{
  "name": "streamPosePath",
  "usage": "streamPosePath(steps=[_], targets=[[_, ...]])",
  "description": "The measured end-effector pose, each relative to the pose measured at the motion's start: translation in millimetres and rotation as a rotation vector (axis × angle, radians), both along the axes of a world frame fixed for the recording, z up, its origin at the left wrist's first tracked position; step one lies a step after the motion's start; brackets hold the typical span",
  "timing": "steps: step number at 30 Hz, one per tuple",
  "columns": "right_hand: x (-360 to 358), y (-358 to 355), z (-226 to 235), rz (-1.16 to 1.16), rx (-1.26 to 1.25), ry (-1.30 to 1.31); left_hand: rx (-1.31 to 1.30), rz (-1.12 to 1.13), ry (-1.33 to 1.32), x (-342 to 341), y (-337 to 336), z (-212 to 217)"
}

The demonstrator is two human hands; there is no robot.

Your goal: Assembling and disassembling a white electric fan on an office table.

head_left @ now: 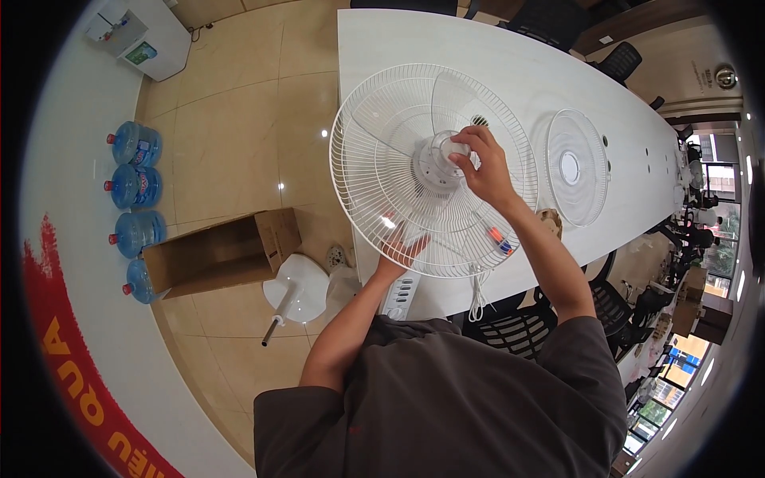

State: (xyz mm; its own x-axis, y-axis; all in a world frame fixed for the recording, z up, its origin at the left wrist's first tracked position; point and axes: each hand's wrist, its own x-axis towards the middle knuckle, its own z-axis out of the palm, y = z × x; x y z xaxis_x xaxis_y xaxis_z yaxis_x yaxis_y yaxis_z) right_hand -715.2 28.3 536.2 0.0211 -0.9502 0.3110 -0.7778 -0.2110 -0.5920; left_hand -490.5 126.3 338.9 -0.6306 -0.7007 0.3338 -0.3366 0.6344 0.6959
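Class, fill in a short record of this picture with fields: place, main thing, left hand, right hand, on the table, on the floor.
place: long white table in a tiled room
main thing: white fan guard with clear blades and hub
left hand: left hand under the guard's lower rim, seen through the wires
right hand: right hand, fingers on the hub
on the table: second guard lying flat, power strip
on the floor: cardboard box, round fan base, blue water bottles
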Motion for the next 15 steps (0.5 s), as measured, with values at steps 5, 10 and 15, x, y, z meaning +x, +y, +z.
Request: streamPosePath(steps=[5, 10, 15], targets=[[10, 8, -14, -0.021, -0.125, -0.061, 0.412, 0.071, 0.238, -4, -3, 22], [19, 8, -21, -0.051, -0.199, -0.094, 0.555, 0.093, 0.192, -4, -5, 28], [19, 7, -26, -0.033, -0.181, -0.07, 0.678, 0.083, 0.155, -3, -4, 11]])
